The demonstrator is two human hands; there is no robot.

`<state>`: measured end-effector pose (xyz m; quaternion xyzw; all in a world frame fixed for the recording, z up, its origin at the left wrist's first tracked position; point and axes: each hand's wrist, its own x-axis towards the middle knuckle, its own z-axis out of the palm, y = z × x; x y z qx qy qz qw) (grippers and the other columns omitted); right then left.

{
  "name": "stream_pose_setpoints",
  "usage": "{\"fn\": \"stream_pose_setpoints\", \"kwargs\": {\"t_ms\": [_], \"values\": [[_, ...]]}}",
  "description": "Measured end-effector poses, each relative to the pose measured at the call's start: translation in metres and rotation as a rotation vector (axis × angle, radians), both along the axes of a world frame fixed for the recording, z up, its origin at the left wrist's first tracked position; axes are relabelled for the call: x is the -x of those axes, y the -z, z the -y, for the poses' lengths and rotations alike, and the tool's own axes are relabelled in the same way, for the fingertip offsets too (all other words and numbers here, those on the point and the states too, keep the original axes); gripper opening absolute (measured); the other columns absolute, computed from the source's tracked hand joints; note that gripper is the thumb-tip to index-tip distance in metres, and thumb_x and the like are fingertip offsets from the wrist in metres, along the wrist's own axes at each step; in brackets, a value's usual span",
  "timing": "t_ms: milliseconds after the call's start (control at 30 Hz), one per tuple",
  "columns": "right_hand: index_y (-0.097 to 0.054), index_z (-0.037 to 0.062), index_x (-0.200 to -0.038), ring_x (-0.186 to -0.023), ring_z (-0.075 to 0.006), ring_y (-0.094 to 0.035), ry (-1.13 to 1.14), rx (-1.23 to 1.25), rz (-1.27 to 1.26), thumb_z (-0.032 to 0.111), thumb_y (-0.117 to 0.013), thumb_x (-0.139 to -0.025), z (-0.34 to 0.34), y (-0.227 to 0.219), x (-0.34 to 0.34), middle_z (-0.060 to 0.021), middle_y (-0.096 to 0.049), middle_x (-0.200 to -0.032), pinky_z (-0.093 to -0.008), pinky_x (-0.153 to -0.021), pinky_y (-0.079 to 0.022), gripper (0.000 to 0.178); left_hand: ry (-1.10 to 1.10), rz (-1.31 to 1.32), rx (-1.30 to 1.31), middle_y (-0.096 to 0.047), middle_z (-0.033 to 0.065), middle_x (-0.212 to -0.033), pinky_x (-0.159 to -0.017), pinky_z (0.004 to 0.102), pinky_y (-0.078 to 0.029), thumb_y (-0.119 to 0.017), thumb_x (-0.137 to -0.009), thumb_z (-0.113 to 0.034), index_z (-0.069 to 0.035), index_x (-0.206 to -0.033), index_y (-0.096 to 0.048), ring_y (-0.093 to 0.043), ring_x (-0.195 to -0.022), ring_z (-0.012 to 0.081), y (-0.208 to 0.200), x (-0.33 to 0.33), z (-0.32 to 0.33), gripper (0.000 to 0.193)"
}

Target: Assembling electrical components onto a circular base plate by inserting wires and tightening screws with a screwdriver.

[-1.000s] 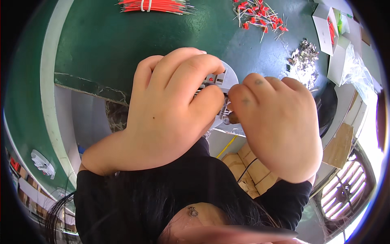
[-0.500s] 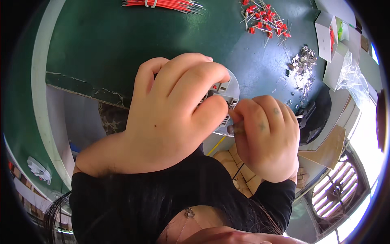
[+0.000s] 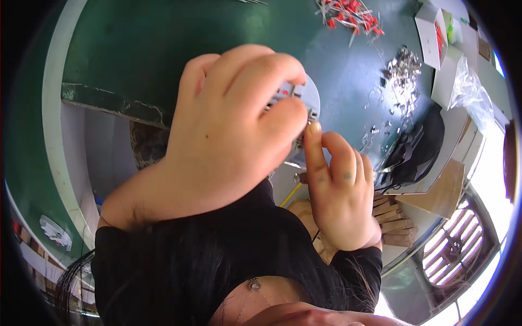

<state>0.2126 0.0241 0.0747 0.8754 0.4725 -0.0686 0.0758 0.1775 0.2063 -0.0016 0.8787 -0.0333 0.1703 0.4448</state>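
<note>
My left hand [image 3: 228, 130] is closed around a round, light grey plastic part [image 3: 311, 96], with the thumb and index finger over its near side. Small slots, metal pieces and a red dot show on the part; the hand hides much of the rest. At the part's right edge, the outstretched index fingertip of my right hand [image 3: 340, 193] presses against a small metal piece or comes very close to it. The other right fingers curl in, and a small object with a round metal end [image 3: 297, 177] sticks out left of that hand. Its kind is unclear.
On the green table [image 3: 130, 49], a heap of red parts with wire leads [image 3: 353, 16] lies at the back. Small shiny metal pieces [image 3: 403, 73] are scattered at the right, near a black bag-like item [image 3: 416, 146]. White boxes [image 3: 432, 38] and clear plastic [image 3: 472, 95] stand beyond.
My right index finger has straightened toward the grey part's edge, while the hand has shifted slightly left. The left hand keeps its hold. The table items sit higher in the view.
</note>
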Motion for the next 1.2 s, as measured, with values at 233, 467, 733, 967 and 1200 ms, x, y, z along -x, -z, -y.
{"fn": "stream_pose_setpoints", "kwargs": {"t_ms": [233, 467, 733, 967, 1200], "values": [[-0.065, 0.0063, -0.131, -0.061, -0.0187, -0.052, 0.229, -0.353, -0.331, -0.003, -0.071, -0.076, 0.013, 0.0, -0.012, -0.0039, -0.055, -0.076, -0.031, -0.057, -0.044, 0.056, -0.025, 0.064, -0.05, -0.063, 0.0074, -0.114, -0.084, 0.0387, -0.045, -0.075, -0.069, 0.0, -0.009, -0.084, -0.061, -0.062, -0.099, 0.0282, 0.003, -0.005, 0.003, 0.021], [-0.066, 0.0088, -0.128, -0.056, -0.0203, -0.053, 0.19, -0.426, -0.266, 0.003, -0.079, -0.07, 0.02, 0.017, -0.01, -0.004, -0.052, -0.075, -0.034, -0.052, -0.044, 0.059, -0.033, 0.079, -0.053, -0.063, 0.0075, -0.115, -0.086, 0.0378, -0.044, -0.075, -0.07, 0.001, -0.009, -0.084, -0.061, -0.061, -0.101, 0.0275, 0.006, -0.004, 0.002, 0.022], [-0.074, 0.0039, -0.103, -0.067, -0.0136, -0.057, 0.324, -0.761, -0.302, -0.004, -0.083, -0.071, 0.0, 0.035, -0.025, -0.0046, -0.064, -0.085, -0.0267, -0.056, -0.043, 0.034, -0.009, 0.024, -0.057, -0.064, 0.0078, -0.119, -0.087, 0.0383, -0.044, -0.075, -0.069, 0.001, -0.009, -0.084, -0.06, -0.061, -0.106, 0.0299, 0.002, -0.002, -0.003, 0.024], [-0.075, 0.0038, -0.095, -0.069, -0.016, -0.063, 0.434, -0.733, -0.43, -0.004, -0.083, -0.071, -0.007, 0.031, -0.033, -0.0063, -0.067, -0.09, -0.0276, -0.056, -0.049, 0.027, 0.026, 0.027, -0.051, -0.066, 0.0099, -0.121, -0.086, 0.0393, -0.044, -0.077, -0.068, 0.0, -0.01, -0.083, -0.057, -0.063, -0.106, 0.0314, 0.007, -0.004, -0.006, 0.027], [-0.076, 0.0038, -0.092, -0.068, -0.0148, -0.063, 0.411, -0.713, -0.442, -0.001, -0.083, -0.072, -0.009, 0.032, -0.042, -0.0066, -0.068, -0.088, -0.0251, -0.056, -0.048, 0.022, 0.017, 0.033, -0.024, -0.067, 0.0091, -0.121, -0.083, 0.0387, -0.044, -0.077, -0.067, 0.0, -0.01, -0.082, -0.056, -0.063, -0.103, 0.0313, 0.008, -0.006, -0.008, 0.027]]}}
